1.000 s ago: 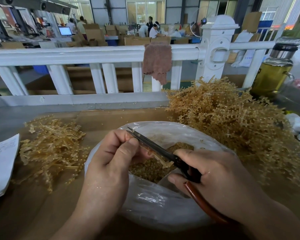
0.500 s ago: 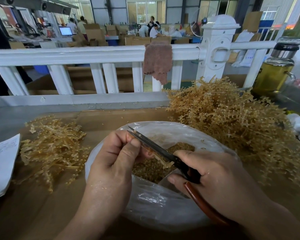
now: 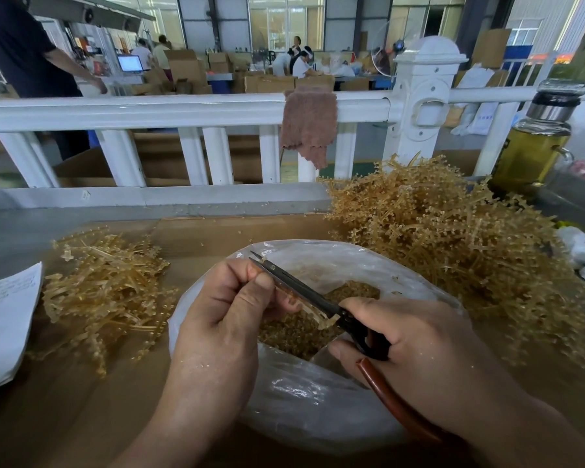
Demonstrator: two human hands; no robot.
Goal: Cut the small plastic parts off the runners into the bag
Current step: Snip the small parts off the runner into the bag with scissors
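A clear plastic bag [image 3: 321,400] lies open in front of me, with a heap of small amber parts [image 3: 294,332] inside. Above its mouth my left hand [image 3: 223,319] pinches a thin amber runner [image 3: 313,312] between thumb and fingers. My right hand [image 3: 416,349] grips black scissors [image 3: 301,290] with a brown handle, and the blades lie along the runner, nearly closed. A tall pile of uncut runners [image 3: 453,244] fills the right side. A flatter pile of runners [image 3: 105,292] lies to the left.
The bag and piles sit on brown cardboard [image 3: 81,417]. White papers [image 3: 4,319] lie at the left edge. A white railing [image 3: 183,111] with a brown cloth [image 3: 309,123] bounds the far side. A bottle of yellow liquid [image 3: 534,143] stands at the back right.
The scissor blades have closed slightly along the runner. Both hands stay over the bag's mouth. A person in dark clothes has stepped into view behind the railing at the left.
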